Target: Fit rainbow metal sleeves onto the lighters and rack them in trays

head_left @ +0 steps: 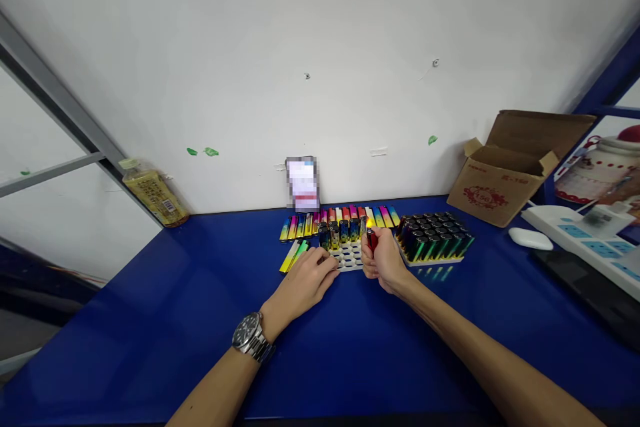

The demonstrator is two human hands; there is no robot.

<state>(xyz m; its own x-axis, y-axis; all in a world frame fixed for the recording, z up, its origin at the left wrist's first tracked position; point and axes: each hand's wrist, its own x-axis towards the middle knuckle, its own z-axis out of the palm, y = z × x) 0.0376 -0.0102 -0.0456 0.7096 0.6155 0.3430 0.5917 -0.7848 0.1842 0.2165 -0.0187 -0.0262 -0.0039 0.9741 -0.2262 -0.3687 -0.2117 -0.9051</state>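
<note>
A red lighter [373, 240] is upright in my right hand [386, 259], whose fingers wrap round it; a small yellow flame burns at its top. My left hand [311, 275] rests at the left end of a white tray with round holes [350, 257], its thumb apart from the bent fingers and nothing visible in them. Several dark lighters [344, 231] stand in the tray's back part. Behind it, a row of colourful lighter sleeves or lighters [385, 216] lies on the table. Two more, yellow and green [295, 255], lie left of the tray, partly behind my left hand.
A full block of dark lighters [434, 237] stands right of my right hand. A phone [303, 184] leans on the wall. An open cardboard box [495, 180], a white power strip [590, 240] and a dark phone-like slab [585, 293] are at the right, a bottle [155, 195] at the left.
</note>
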